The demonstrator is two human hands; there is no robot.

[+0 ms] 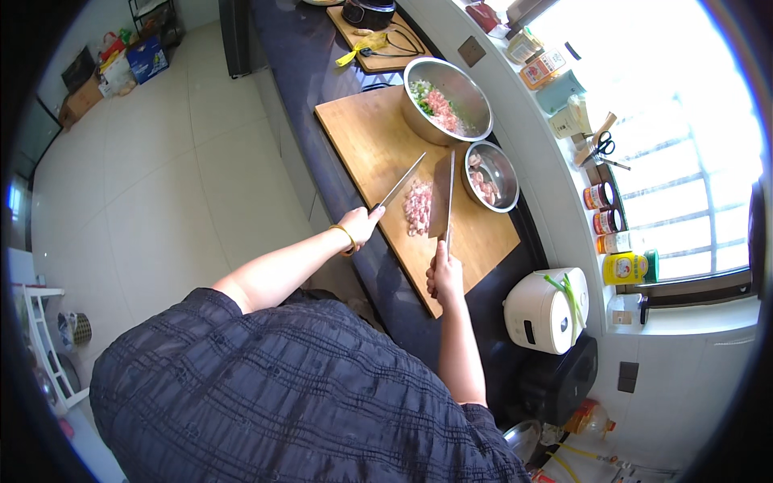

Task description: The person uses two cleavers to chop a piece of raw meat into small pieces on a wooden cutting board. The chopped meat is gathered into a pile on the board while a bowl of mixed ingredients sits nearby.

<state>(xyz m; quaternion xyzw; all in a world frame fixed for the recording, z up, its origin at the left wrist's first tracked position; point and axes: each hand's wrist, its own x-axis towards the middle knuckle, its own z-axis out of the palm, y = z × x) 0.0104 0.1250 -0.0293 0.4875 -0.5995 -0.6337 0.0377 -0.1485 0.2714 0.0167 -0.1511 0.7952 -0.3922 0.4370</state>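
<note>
Your left hand (360, 226) is wrapped around the handle of a knife (400, 182), and its blade points away from you, leaning to the right. Your right hand (445, 278) is closed tight around the handle of a cleaver (440, 197), and its wide blade points away from you too. Between the two blades is a little heap of chopped meat (418, 208), pink and pale, lying on the wooden cutting board (354, 121). The heap is just beside the flat side of the cleaver. You can't tell from here if the blades touch the wood. A yellow bracelet (349, 244) goes around your left wrist. At the far end of the board is a big metal bowl (471, 97) with pink meat and green and white bits inside. Nearer to you, to the right of the cleaver, a small metal bowl (506, 173) has bigger pieces of meat in it. The board lies on a dark counter (294, 72). Over on your right is a white rice cooker (527, 310) with long green stalks (570, 298) resting on top. Jars (597, 196) stand in a row along the window ledge, and black scissors (604, 145) are up there too.
</note>
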